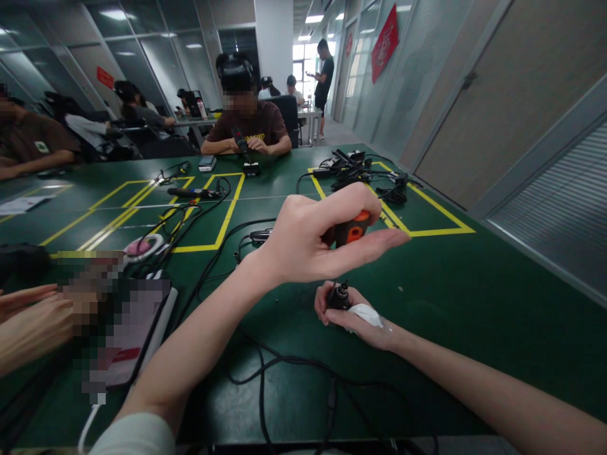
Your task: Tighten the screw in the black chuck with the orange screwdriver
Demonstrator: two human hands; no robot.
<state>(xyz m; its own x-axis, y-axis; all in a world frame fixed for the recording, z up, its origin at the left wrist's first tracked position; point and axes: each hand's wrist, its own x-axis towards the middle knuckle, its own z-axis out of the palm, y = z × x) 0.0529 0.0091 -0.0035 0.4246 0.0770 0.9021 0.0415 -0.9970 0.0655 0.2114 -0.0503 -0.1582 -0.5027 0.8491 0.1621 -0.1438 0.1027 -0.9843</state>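
Observation:
My left hand [317,237] is raised above the green table [450,303], its fingers curled round the black-and-orange handle of a screwdriver [353,232]. Its thin shaft seems to point down; most of it is hidden by the hand. Below, my right hand [353,319] grips a black cylindrical part [339,296] with a ringed top end turned upward. A crumpled white tissue [367,314] lies against the palm of that hand. Whether the screwdriver's tip touches the black part cannot be made out.
Black cables [279,360] loop across the table before me. A large phone [135,335] lies at left, near a neighbour's hands [33,316]. Tangled black leads [351,170] are piled at back right. A co-worker [249,120] sits opposite. Yellow tape [441,232] marks rectangles.

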